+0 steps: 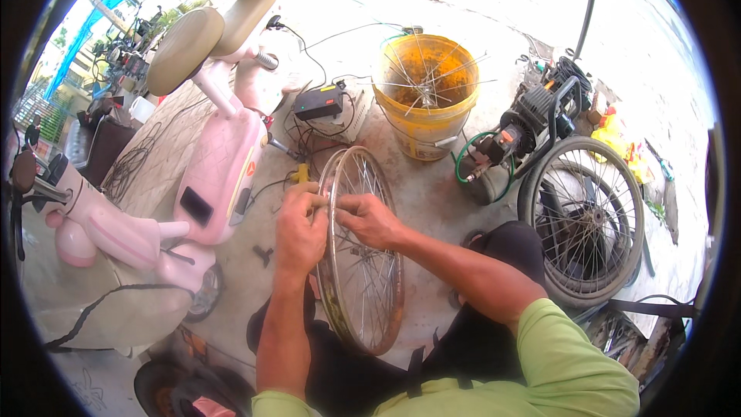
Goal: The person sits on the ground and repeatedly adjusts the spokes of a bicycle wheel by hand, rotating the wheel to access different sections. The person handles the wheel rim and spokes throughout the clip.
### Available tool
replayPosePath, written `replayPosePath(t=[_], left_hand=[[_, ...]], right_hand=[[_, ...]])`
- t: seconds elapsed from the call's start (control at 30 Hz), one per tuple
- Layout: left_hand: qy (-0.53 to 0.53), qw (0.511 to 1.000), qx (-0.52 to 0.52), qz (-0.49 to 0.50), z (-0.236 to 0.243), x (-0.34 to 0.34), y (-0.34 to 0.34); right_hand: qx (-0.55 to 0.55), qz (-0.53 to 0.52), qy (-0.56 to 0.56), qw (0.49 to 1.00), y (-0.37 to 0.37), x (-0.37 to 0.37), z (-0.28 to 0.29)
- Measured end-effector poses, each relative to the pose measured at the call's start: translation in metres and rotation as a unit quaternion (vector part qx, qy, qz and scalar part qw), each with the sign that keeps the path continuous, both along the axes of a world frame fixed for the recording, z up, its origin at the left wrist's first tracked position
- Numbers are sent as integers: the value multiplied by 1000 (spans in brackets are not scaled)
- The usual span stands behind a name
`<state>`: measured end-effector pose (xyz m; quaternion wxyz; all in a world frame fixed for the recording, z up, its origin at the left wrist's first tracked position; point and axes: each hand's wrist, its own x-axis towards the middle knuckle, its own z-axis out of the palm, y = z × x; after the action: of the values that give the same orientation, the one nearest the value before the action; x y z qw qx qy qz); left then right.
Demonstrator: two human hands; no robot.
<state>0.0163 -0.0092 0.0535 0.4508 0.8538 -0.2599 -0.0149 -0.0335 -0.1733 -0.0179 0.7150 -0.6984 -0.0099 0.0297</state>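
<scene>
Two rusty bicycle wheel rims stand upright side by side between my knees, with thin metal spokes crossing inside. Against the outer side of the nearer bicycle wheel rim (pixel 332 278), near its top, my left hand (pixel 301 225) is closed, thumb and fingers pressed together at the metal. My right hand (pixel 370 221) comes from the other side, its fingers curled and pinching at the same part of the rim. Both sets of fingertips nearly meet there. Whether a small part sits between them is too small to tell. The second rim (pixel 390 262) leans close on the right.
A yellow bucket (pixel 417 135) holding loose spokes stands ahead. On the left is a pink electric scooter (pixel 224 162), with a black charger box (pixel 319 100) and cables beside it. An air compressor (pixel 532 112) and a spoked wheel with a tyre (pixel 634 224) are on the right.
</scene>
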Motion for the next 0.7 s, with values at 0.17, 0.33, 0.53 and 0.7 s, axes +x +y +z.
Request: replayPosePath(t=[0.17,0.33,0.53,0.7], left_hand=[[-70,996,60,20,1,-2,2],[-93,992,82,30,5,-4,5],[-64,994,93,6,11,0,18],[-98,984,147,-17,26,2,22]], right_hand=[[-35,-59,-43,997,8,-1,2],[-34,-111,-87,989,20,-2,-5],[-62,-52,-67,994,17,-1,8],[-75,0,-37,996,11,2,12]])
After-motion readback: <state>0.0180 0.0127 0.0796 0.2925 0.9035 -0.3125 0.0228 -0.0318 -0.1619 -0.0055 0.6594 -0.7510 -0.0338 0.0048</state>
